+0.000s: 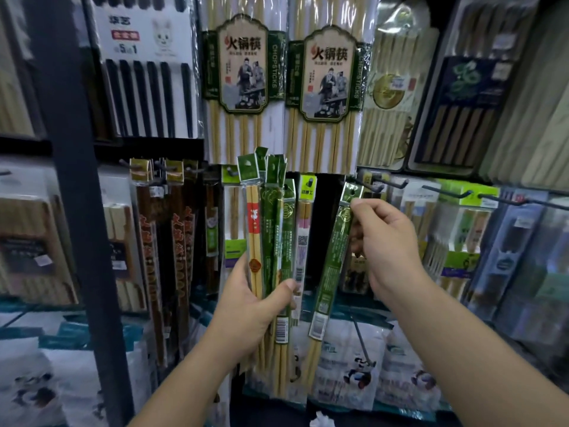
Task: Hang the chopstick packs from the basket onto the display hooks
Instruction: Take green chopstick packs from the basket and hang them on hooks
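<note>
In the lower centre of the frame the left hand [246, 300] gripped a bundle of chopstick packs [268, 211], with the thumb curled across the front. The bundle stood almost upright, and its green header cards reached up to the middle of the frame. To the right of it the right hand [388, 241] pinched a single green pack [334, 257] near its top, between the thumb and the fingertips. This pack was tilted, its lower end toward the bottom centre and its header card just beside a black display hook [374, 185]. The hook tip seemed to be at the card's hole, but the blur made this uncertain. In the upper centre hung two large hotpot chopstick packs [243, 72].
</note>
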A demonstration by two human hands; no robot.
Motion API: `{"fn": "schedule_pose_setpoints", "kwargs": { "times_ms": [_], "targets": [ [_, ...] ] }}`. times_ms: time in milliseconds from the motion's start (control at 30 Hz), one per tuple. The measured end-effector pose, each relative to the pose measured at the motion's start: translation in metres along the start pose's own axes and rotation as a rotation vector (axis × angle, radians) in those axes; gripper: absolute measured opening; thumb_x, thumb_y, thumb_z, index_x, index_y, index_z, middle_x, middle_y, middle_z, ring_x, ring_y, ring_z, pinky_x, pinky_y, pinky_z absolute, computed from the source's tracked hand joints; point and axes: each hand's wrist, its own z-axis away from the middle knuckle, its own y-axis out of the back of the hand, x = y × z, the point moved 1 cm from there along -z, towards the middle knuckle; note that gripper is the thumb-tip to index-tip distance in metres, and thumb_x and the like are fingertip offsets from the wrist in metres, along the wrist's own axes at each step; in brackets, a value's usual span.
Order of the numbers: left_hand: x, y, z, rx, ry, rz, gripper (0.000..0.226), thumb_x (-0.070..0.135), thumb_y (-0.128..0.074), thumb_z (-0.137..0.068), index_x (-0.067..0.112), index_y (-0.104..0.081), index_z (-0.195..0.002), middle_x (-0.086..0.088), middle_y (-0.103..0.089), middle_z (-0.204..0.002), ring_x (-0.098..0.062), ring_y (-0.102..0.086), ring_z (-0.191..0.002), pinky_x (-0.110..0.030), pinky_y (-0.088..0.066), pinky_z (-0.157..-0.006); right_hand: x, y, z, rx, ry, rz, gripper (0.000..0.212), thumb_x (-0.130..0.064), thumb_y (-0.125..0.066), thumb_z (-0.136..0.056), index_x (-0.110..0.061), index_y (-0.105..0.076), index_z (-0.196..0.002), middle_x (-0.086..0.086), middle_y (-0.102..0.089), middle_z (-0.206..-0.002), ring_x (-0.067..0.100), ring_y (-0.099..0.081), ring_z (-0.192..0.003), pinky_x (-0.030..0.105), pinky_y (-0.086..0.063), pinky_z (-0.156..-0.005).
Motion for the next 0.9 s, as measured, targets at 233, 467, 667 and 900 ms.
{"fn": "schedule_pose_setpoints", "kwargs": {
  "times_ms": [233, 467, 667, 900],
  "targets": [
    [0.000, -0.003, 0.002, 0.005, -0.017, 0.010, 0.065, 0.064, -0.075, -0.064, 0.031, -0.055, -0.117, -0.002, -0.078, -0.102, -0.022, -0.072, -0.100, -0.043, -0.053, -0.101, -0.002, -0.001, -0.018, 0.026, 0.034, 0.072, 0.026, -0.027, -0.061, -0.101, -0.014, -0.070, -0.080, -0.004, -0.043, -0.060, 0.007, -0.041, -0.054, 0.019, -0.041, -0.052],
    [-0.004, -0.008, 0.000, -0.049, -0.029, 0.046, 0.037, 0.032, -0.074, -0.092, 0.022, -0.051, -0.119, 0.001, -0.079, -0.105, -0.020, -0.075, -0.091, -0.045, -0.053, -0.098, -0.001, -0.004, -0.023, 0.064, 0.056, 0.079, 0.030, -0.024, -0.061, -0.100, 0.005, -0.067, -0.095, 0.008, -0.039, -0.072, 0.011, -0.039, -0.059, 0.023, -0.044, -0.077],
    [-0.004, -0.014, -0.001, -0.058, -0.061, 0.088, 0.027, 0.009, -0.067, -0.098, 0.016, -0.051, -0.118, 0.000, -0.080, -0.100, -0.021, -0.074, -0.078, -0.033, -0.061, -0.081, 0.004, -0.004, -0.024, 0.075, 0.034, 0.148, 0.032, -0.026, -0.061, -0.100, -0.004, -0.068, -0.080, 0.000, -0.043, -0.061, 0.013, -0.041, -0.059, 0.029, -0.047, -0.083],
    [-0.007, -0.021, -0.001, -0.084, -0.045, 0.110, 0.025, 0.017, -0.073, -0.093, 0.021, -0.055, -0.110, -0.002, -0.080, -0.082, -0.010, -0.076, -0.083, -0.008, -0.051, -0.071, 0.011, -0.003, -0.013, 0.128, 0.132, 0.178, 0.013, -0.030, -0.067, -0.096, -0.018, -0.065, -0.091, -0.008, -0.058, -0.074, 0.002, -0.052, -0.065, 0.025, -0.045, -0.067]
  ]
}}
